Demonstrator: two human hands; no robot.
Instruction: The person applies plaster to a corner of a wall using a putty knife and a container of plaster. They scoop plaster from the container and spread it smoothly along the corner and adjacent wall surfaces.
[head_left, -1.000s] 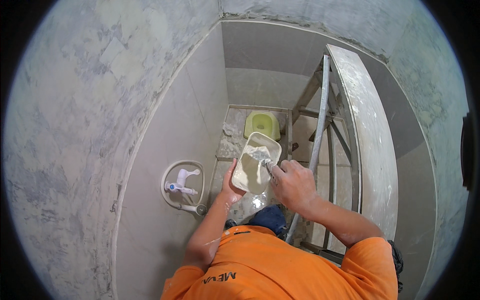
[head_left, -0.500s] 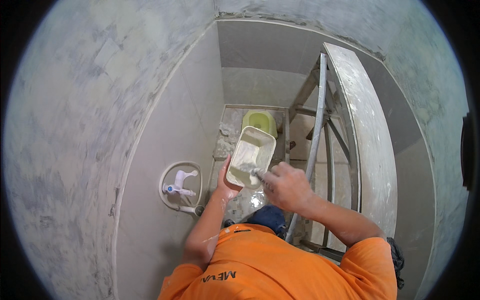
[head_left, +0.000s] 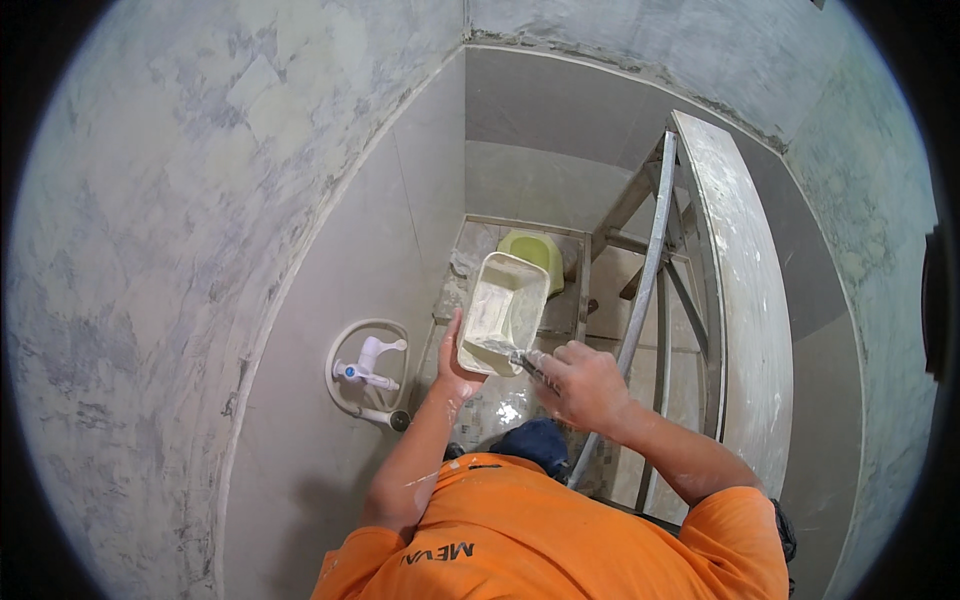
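Observation:
A pale, putty-smeared rectangular tub (head_left: 474, 305) rests tilted in my left hand (head_left: 458, 368), whose fingers support its left side and near corner. My right hand (head_left: 588, 388) is closed around the handle of what looks like a putty knife (head_left: 530, 364). Its blade reaches over the tub's near end, close to or touching the inner wall; contact is hard to judge. White smears coat the tub's inside and both of my arms. Most of the knife's handle is hidden by my fingers.
A metal stand with a white-splattered board (head_left: 748, 270) rises on my right. On the left wall are a white tap (head_left: 365, 365) and looped hose with a spray head (head_left: 399, 420). A yellow-green squat toilet (head_left: 545, 255) lies beyond the tub. Patchy plaster (head_left: 150, 250) covers the upper walls.
The view has shifted slightly, so the walls and stand sit farther right and lower. The knife's blade lies at a different angle in the tub, and the white lump near it no longer shows.

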